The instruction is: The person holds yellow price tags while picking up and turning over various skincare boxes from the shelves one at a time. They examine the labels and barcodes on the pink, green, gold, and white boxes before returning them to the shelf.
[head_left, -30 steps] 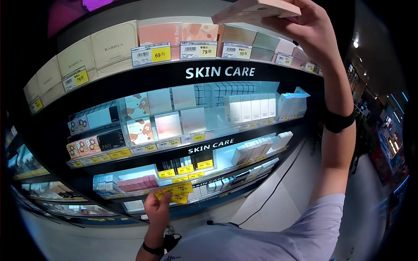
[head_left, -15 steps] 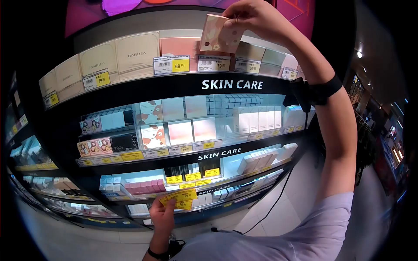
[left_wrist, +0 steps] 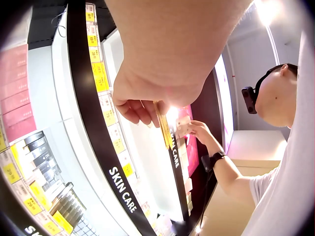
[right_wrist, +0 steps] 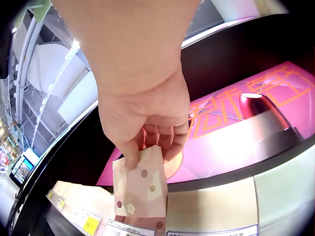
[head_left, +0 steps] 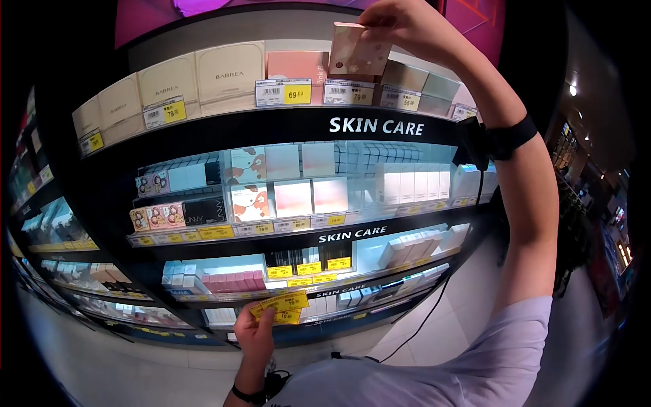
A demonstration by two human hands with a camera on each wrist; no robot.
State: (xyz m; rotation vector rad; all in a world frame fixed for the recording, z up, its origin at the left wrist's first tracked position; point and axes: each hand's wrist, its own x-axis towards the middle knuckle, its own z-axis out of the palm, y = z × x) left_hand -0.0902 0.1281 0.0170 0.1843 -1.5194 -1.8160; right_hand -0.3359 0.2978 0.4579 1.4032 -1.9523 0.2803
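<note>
Four smooth cream boxes [head_left: 169, 85], above and left of the upper sign [head_left: 376, 127]. One left hand [head_left: 255, 336], below and left of the sign, pinching at least two flat yellow tags [head_left: 288, 313]. One lettered pink box [head_left: 293, 66], above left of the sign. One patterned box [head_left: 359, 53], thin, pale pink, cream-blotched, dotted, above the sign, pinched by the right hand [head_left: 410, 26].

One left hand [head_left: 254, 332] and one right hand [head_left: 400, 20] are showing, with at least two yellow price tags [head_left: 288, 304] and one patterned box [head_left: 359, 51] being held. Four cream boxes [head_left: 230, 71] are standing together, five upright white boxes [head_left: 410, 184] are forming one row, and two black straps [head_left: 515, 138] are circling arms
</note>
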